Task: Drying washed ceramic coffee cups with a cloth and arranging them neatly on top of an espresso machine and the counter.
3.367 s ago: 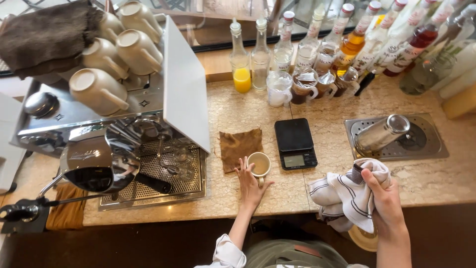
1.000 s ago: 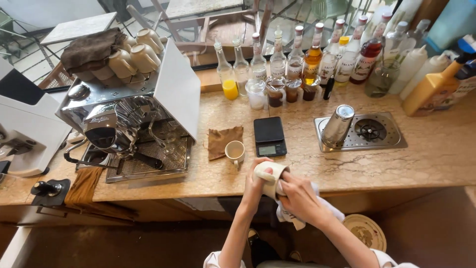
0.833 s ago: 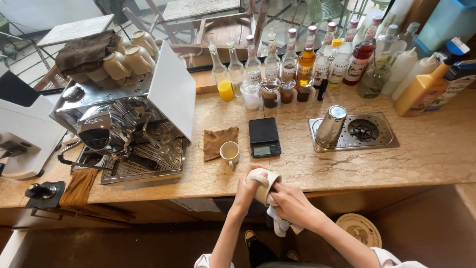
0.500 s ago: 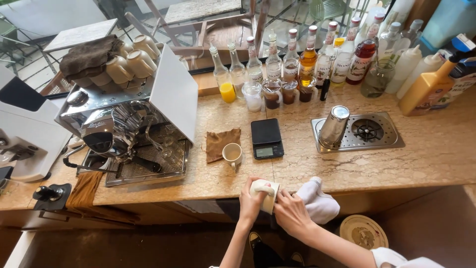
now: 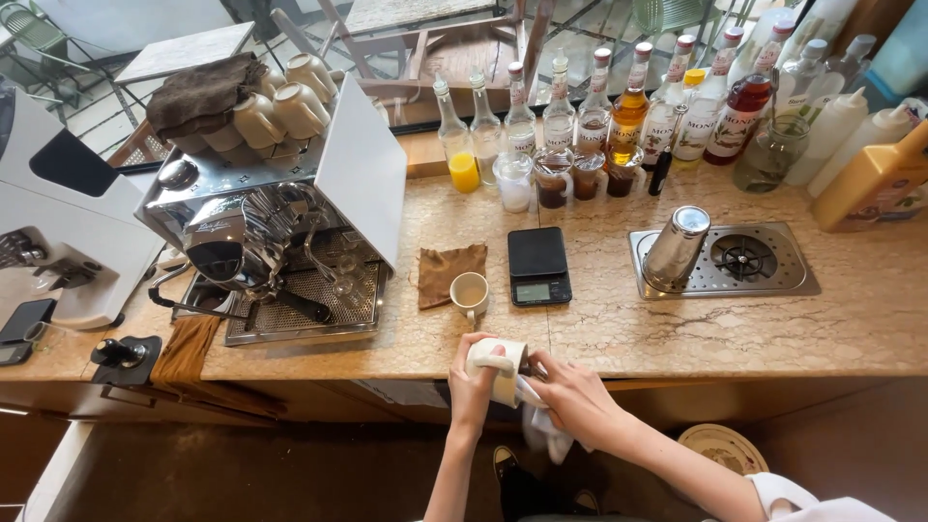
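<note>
The marble table (image 5: pixel 735 329) spans the whole view, its near edge just above my hands. On its left stands the espresso machine (image 5: pixel 280 222), steel with a white side panel, with cream cups (image 5: pixel 280 101) stacked upside down on top and a dark brown towel (image 5: pixel 203 92) beside them. A white grinder (image 5: pixel 58 232) sits further left. On the right, a metal rinser tray (image 5: pixel 744 261) is set into the table, and a steel milk pitcher (image 5: pixel 675 247) stands upside down on its left end. A row of syrup bottles (image 5: pixel 628 101) runs along the back edge, with small glass jars in front. At centre lies a black digital scale (image 5: pixel 538 266); left of it is a brown cloth (image 5: pixel 447 271), and a small cream cup (image 5: pixel 470 292) rests upright at the cloth's lower right corner.

My left hand (image 5: pixel 474 382) holds a second cream cup (image 5: pixel 503 365) just off the table's near edge, below the upright cup. The fingers are curled around its body, gripping it. My right hand (image 5: pixel 570 396) touches the cup from the right, fingers pressed together on a white cloth (image 5: pixel 543 430) that hangs down beneath the cup. The cup is tilted, with its mouth toward my right hand.
</note>
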